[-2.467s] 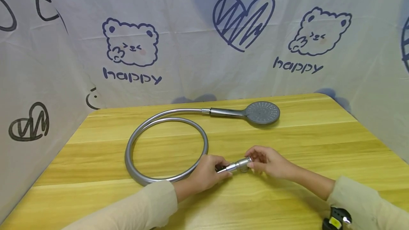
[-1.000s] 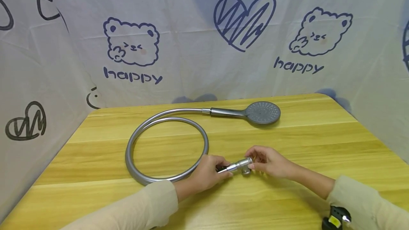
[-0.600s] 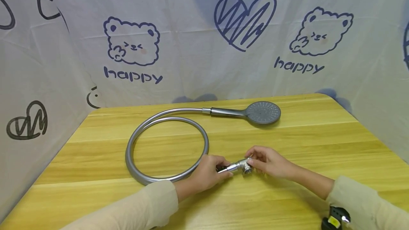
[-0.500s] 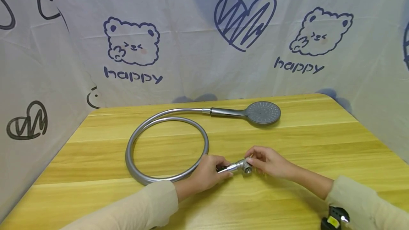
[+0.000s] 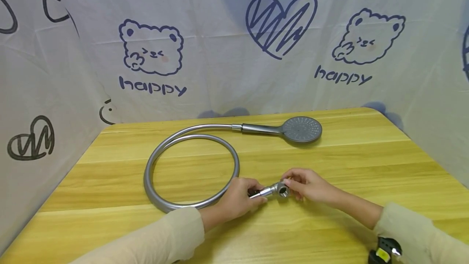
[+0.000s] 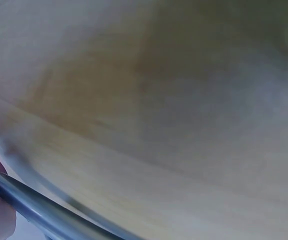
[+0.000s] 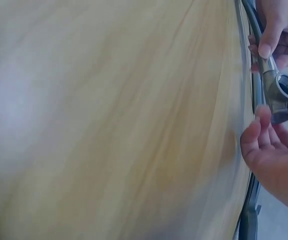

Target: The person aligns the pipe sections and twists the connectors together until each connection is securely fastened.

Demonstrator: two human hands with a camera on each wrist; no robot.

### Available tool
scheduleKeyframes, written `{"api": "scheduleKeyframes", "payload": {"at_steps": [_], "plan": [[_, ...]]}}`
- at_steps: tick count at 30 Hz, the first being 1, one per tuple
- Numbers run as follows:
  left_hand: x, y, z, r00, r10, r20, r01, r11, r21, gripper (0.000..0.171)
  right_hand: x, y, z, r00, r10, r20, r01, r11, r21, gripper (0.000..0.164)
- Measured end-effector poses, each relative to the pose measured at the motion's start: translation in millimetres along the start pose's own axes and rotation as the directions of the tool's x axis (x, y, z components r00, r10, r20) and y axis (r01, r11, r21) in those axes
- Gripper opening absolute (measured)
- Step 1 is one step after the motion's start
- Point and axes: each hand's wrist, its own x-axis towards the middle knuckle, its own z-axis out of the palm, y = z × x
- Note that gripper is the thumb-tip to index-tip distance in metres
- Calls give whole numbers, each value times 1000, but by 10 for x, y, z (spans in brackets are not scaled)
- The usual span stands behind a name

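Observation:
My left hand (image 5: pixel 236 196) grips the end of a grey shower hose (image 5: pixel 147 178) by its shiny metal connector (image 5: pixel 266 191). On that connector sits a metal tee fitting (image 5: pixel 283 190), its threaded side opening facing up towards the head camera. The fingertips and thumb of my right hand (image 5: pixel 309 186) pinch the tee's far end. Close up in the right wrist view, the tee (image 7: pixel 273 97) lies between both hands, with fingers right at its lower rim. A grey hand shower (image 5: pixel 302 129) joins the hose's other end. The left wrist view catches just the hose (image 6: pixel 44 210) and a fingertip.
The hose lies in a wide loop on the wooden table (image 5: pixel 366 166), left of my hands. White cloth (image 5: pixel 216 52) with drawings hangs behind and beside the table. A black object with a yellow patch (image 5: pixel 384 251) shows under my right sleeve.
Under my right fingers the tee has rotated: its side branch, first hardly seen, swung down into view and then up to face the camera. My left hand has stayed in place on the hose.

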Motion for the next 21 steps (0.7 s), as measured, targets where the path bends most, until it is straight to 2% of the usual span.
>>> {"api": "scheduleKeyframes", "payload": {"at_steps": [7, 10, 14, 21], "plan": [[3, -12, 10, 1000, -11, 0, 11, 1000, 10, 12, -19, 110, -79, 988, -80, 131, 66, 992, 110, 39], [4, -10, 12, 1000, -9, 0, 9, 1000, 15, 11, -14, 135, -88, 982, -107, 158, 85, 986, 142, 44], [6, -8, 14, 1000, -14, 3, 14, 1000, 13, 12, -3, 131, -85, 979, -131, 158, 109, 984, 141, 46], [7, -7, 16, 1000, -8, -5, 8, 1000, -9, 12, 13, 92, -67, 983, -144, 115, 136, 988, 72, 42]]}}
